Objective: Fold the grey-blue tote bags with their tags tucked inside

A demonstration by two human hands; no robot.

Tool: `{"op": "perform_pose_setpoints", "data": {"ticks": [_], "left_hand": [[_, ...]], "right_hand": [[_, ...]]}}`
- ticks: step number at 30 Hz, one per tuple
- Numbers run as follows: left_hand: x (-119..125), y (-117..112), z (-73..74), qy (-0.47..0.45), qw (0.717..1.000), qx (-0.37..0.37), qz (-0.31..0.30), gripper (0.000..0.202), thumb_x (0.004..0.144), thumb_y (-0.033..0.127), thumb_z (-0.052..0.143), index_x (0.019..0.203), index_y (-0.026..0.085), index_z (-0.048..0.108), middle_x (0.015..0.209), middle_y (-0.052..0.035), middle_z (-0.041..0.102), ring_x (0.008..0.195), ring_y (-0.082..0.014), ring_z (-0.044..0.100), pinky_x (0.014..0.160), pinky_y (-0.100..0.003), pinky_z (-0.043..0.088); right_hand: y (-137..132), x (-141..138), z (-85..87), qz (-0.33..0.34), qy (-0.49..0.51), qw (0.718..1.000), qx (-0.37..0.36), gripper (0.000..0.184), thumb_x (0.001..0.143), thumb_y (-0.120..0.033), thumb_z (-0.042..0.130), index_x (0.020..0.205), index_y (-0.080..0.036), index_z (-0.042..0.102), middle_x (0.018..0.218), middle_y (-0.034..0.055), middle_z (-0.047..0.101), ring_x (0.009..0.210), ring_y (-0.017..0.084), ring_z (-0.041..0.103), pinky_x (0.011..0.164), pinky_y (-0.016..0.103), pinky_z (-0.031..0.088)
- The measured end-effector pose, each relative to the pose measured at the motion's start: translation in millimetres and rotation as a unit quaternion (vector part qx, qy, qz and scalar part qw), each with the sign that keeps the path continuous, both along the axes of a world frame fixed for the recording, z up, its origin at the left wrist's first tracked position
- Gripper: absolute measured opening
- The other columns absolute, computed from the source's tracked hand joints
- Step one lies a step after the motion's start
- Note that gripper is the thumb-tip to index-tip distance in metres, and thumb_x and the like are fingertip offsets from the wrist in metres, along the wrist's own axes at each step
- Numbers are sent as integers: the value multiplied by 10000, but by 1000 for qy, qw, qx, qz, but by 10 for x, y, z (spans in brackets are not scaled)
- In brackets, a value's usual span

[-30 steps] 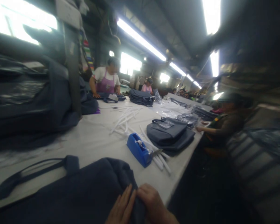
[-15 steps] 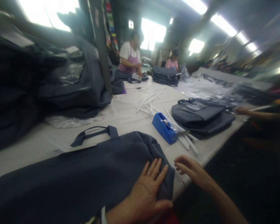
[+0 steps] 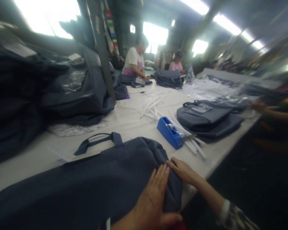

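A dark blue-grey fabric bag (image 3: 86, 182) lies flat across the near table, its strap handle (image 3: 97, 137) on the far side. My left hand (image 3: 151, 195) rests on the bag's right part, fingers stretched out and thumb apart. At the bag's right end, my right hand (image 3: 183, 169) touches the folded corner, its fingers closed on the fabric and partly hidden. Just beyond that hand stands a blue tape dispenser (image 3: 169, 132), with several white tubes (image 3: 194, 145) lying beside it.
Stacked bags (image 3: 208, 118) lie at the right edge of the white table (image 3: 132, 111). More bags (image 3: 74, 92) are piled at left by a metal post (image 3: 102, 54). Co-workers (image 3: 134, 64) stand at the far end; another person's blurred arm (image 3: 273, 110) reaches in at right.
My right hand has moved left from beside the bag onto its right-end corner. My left hand's fingers have drawn together, still on the bag. A co-worker in the back leans lower.
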State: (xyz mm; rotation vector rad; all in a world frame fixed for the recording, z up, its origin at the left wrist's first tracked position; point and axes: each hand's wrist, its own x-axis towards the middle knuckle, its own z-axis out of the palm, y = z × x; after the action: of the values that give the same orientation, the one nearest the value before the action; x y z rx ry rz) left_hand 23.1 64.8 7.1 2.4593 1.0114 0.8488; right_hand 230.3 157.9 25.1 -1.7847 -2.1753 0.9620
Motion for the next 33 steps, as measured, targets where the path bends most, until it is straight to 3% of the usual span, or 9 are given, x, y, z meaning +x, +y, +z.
{"op": "perform_pose_setpoints", "data": {"ticks": [9,16,21,25,27,30,32,33], "left_hand": [[13,-18,-10,-49,996,-73,16,1479,626,502,905,1567,208,-198,1641,-255,143,1503,-417,189,1159,-685,310],[7,-13,-11,-60,997,-57,3,1532,572,526,928,1565,230,-200,1645,-254,124,1507,-425,160,1158,-691,290],[-16,-4,-4,-15,998,-63,-23,1421,680,633,822,1571,198,-195,1651,-251,58,1518,-413,109,1179,-661,272],[-33,20,66,64,988,-126,-69,1166,811,660,682,1607,120,24,1654,-216,93,1528,-389,39,1226,-599,205],[-67,19,132,63,986,-141,-68,1093,849,696,606,1605,109,79,1657,-202,56,1531,-380,8,1241,-581,153],[-125,-1,231,38,986,-146,-70,1067,864,721,566,1608,134,75,1662,-179,49,1537,-352,-1,1257,-540,105],[-115,4,242,4,988,-135,-69,1117,838,676,648,1606,118,59,1663,-182,86,1542,-340,30,1263,-503,107],[-88,25,221,-17,990,-124,-68,1101,837,622,688,1604,111,85,1661,-176,132,1543,-330,76,1266,-476,123]], "right_hand": [[-17,-50,-6,-51,6,999,2,519,900,-732,455,952,-220,526,877,72,672,814,247,623,740,352,422],[106,-228,30,-16,108,992,64,508,949,-663,363,825,-217,571,853,33,685,818,206,628,729,295,483],[195,-164,-102,-51,80,986,134,535,968,-635,280,700,-238,518,712,41,654,696,208,596,697,317,459],[285,-39,-277,-67,5,986,154,516,972,-574,271,696,-241,552,712,82,682,695,230,633,690,333,443],[303,-19,-228,-66,-37,985,157,490,960,-561,320,653,-247,537,664,86,662,672,242,637,671,343,439],[230,-140,25,-54,-75,977,192,452,938,-585,380,696,-245,556,683,95,655,686,273,645,668,377,465],[94,-305,182,-10,-61,959,278,422,943,-589,407,933,-228,626,927,116,705,855,289,674,757,402,513],[5,-388,217,49,-35,948,314,408,958,-567,426,1072,-232,630,1090,113,699,1002,282,668,858,403,523]]}}
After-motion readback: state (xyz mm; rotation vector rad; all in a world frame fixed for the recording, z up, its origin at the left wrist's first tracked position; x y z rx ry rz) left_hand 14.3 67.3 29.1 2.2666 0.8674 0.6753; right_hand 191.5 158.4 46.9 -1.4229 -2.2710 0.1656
